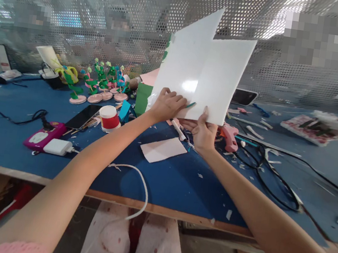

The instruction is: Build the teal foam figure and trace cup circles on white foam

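A large white board [189,75], made of two panels at a slight angle with a stepped top edge, is held up over the table. My right hand [205,133] grips its lower edge, thumb on the front face and fingers underneath. My left hand [169,105] lies against the front of the board with fingers curled. A thin teal piece [191,104] sticks out at its fingertips; whether it is a stick or a pen cannot be made out. Below the hands, a pale rectangular card [163,149] lies on the blue table.
Left of the board stand a red-and-white tub [109,119], a phone [82,117], a purple power socket [44,136] with a white charger, and several small plant models [104,82]. A pink glue gun [229,137], black cable [276,187] and paper scraps lie on the right.
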Tool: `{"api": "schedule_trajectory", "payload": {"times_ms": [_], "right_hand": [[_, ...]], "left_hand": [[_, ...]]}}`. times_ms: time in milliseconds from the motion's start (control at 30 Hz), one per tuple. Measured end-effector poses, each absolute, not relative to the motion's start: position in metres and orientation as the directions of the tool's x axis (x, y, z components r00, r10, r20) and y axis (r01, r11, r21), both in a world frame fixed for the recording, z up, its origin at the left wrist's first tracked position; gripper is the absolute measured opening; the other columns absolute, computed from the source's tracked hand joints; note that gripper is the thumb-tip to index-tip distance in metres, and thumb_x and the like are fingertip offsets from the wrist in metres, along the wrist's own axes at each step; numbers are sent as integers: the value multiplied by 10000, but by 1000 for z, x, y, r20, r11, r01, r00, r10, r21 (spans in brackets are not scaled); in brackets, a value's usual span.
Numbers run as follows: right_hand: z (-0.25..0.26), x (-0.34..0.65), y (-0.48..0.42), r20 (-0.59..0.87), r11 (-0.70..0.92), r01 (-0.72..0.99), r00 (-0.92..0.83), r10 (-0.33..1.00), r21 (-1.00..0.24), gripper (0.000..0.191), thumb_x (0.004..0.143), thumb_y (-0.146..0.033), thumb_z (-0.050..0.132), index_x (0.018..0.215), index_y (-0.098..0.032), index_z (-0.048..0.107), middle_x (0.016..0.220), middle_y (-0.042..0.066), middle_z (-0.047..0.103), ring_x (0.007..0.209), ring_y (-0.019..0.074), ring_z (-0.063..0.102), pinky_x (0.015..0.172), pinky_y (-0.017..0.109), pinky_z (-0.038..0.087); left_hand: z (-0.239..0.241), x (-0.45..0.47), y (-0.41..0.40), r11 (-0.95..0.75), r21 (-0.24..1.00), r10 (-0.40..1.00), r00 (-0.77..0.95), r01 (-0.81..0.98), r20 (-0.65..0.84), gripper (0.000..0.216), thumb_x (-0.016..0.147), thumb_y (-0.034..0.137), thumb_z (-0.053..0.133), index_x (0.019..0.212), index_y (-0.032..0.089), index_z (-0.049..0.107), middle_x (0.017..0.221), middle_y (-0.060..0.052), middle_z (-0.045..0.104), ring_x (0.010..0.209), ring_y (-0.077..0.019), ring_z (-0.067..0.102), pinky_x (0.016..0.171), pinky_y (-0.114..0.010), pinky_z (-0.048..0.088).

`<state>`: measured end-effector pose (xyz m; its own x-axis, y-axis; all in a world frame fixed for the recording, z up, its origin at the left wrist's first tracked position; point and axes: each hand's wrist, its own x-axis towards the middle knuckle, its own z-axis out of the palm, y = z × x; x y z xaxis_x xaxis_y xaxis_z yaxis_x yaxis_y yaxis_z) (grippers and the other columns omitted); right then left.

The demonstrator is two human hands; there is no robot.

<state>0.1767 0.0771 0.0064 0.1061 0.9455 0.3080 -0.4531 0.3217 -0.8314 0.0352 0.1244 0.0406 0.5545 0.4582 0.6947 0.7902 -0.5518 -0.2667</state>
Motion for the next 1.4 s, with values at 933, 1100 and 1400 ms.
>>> {"api": "schedule_trajectory", "payload": {"times_ms": [933,1100,1400], "right_hand": [[27,172,65,98,33,-470,-116,988,-882,435,754,-386,620,1146,-225,524,782,57,695,859,252,685,812,436,549],[23,173,63,91,7,-445,-169,981,-896,463,692,-387,667,1106,-210,556,765,58,700,836,244,688,790,402,548],[7,181,77,154,94,-434,-105,983,-896,479,495,-431,748,898,-197,640,748,50,701,902,318,662,758,491,547]], "left_hand": [[71,22,129,-467,-32,664,374,884,647,366,950,323,268,905,178,601,873,-61,675,841,-180,578,762,-328,319],[81,5,132,-405,74,717,266,912,644,311,944,312,309,879,190,588,902,-58,668,866,-191,564,788,-347,322],[84,-6,135,-349,201,762,153,915,630,347,930,422,292,901,185,544,914,-86,625,900,-220,552,783,-361,384]]}}
